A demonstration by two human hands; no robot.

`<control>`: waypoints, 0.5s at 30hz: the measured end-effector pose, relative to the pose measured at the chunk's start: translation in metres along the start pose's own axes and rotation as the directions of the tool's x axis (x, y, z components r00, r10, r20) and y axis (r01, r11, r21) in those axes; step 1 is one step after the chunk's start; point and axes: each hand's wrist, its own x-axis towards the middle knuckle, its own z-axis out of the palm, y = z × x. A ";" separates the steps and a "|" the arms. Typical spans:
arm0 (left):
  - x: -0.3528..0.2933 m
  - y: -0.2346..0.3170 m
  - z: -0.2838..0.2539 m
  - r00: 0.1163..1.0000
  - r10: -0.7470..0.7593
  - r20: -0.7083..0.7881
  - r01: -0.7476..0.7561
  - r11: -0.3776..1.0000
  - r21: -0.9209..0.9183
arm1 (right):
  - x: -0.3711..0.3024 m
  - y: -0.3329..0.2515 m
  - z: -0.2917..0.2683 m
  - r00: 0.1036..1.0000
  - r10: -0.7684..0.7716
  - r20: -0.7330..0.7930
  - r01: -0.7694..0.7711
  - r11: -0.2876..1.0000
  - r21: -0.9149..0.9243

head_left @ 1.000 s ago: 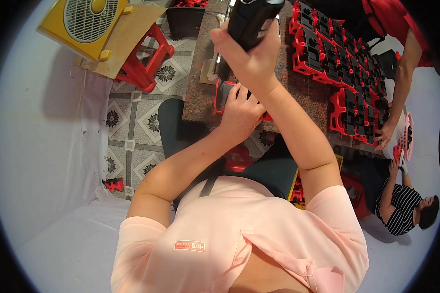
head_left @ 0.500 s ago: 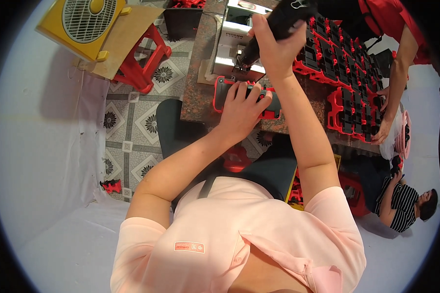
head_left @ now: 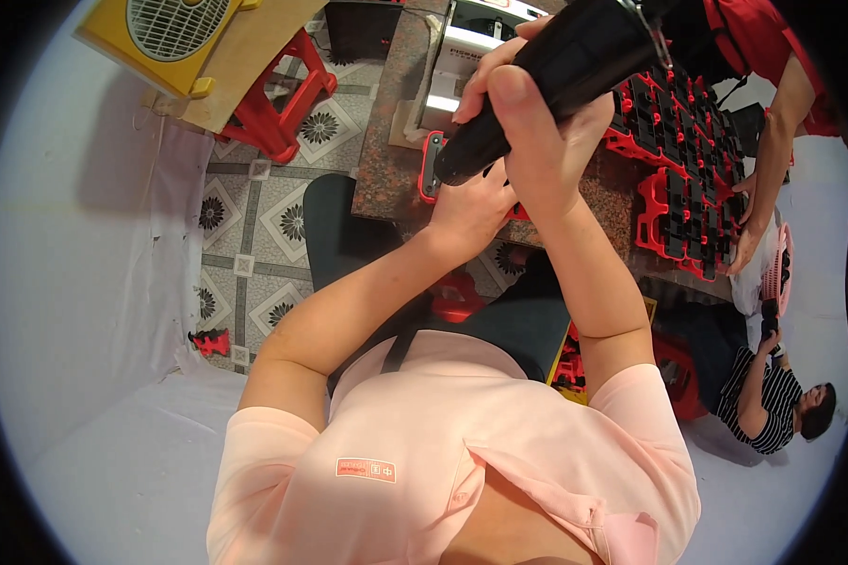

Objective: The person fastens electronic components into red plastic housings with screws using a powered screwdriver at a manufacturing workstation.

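Observation:
My right hand (head_left: 548, 155) is wrapped round a black electric screwdriver (head_left: 589, 58). It is held high and slanted, its narrow end down to the left over my left hand (head_left: 473, 215). A red-and-black plastic part (head_left: 429, 162) lies near the front edge of the stone-topped table (head_left: 386, 141). My left hand rests on this part and holds it, though its fingertips are mostly hidden behind the screwdriver. The tip of the screwdriver against the part cannot be made out.
A white box-shaped machine (head_left: 471, 47) stands behind the part. Rows of red-and-black parts (head_left: 674, 212) cover the table's right side, where a co-worker's hand (head_left: 746, 247) touches them. A seated person (head_left: 773, 400) is farther right. A yellow fan (head_left: 174, 38) stands at left, beside a red stool (head_left: 278, 104).
The screwdriver has come up closer to the view and swung to the left with my right hand, now covering my left fingers. My left hand stays on the part.

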 end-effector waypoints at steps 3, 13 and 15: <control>0.003 -0.004 0.005 1.000 0.003 0.003 -0.003 0.999 -0.050 | -0.005 0.004 0.005 0.999 0.041 0.005 -0.041 0.999 -0.011; 0.018 0.009 -0.014 0.964 -0.189 -0.185 0.111 0.924 -0.365 | -0.010 0.014 0.018 0.995 0.099 0.011 -0.099 0.995 -0.006; 0.008 0.001 0.003 0.946 0.001 -0.325 -0.025 0.997 -0.069 | -0.007 0.015 0.017 0.998 0.061 0.020 -0.060 0.997 -0.042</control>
